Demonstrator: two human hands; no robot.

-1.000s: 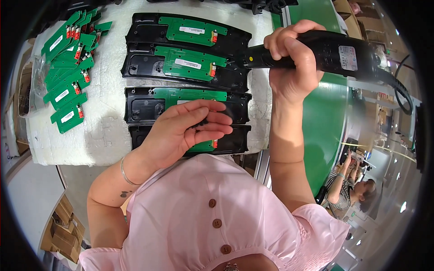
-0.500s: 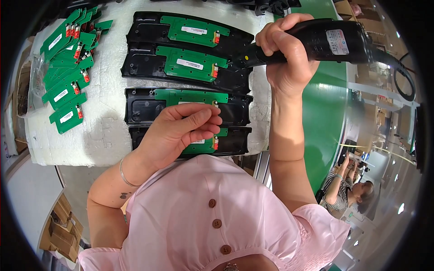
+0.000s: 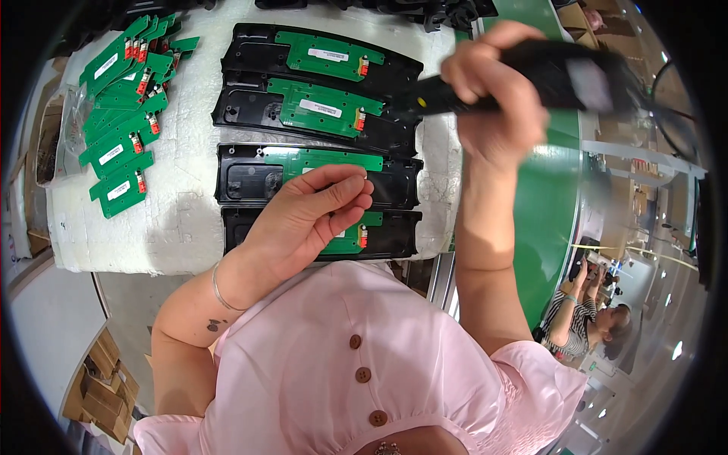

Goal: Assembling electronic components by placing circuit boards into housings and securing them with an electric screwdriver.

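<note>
**Head view: the black power driver [image 3: 557, 72] is blurring, and the left hand [image 3: 307, 208] is pinching**

A white-covered work surface [image 3: 178, 227] is bearing everything below the hands. Four black housings [image 3: 246, 110] are lying on it in a column, each cradling a green circuit board [image 3: 330, 106]; the left hand is partly covering the lower two. The right hand [image 3: 500, 102] is clamping around the driver, whose blurred front end is pointing at the second housing's right part; half a second ago both were showing sharper. At left, loose green boards [image 3: 121, 144] are overlapping in a pile. The left hand is hovering over the third housing, fingertips together; a second ago its fingers were spreading around small dark pieces. Whether it is holding any now, I cannot tell.
</note>
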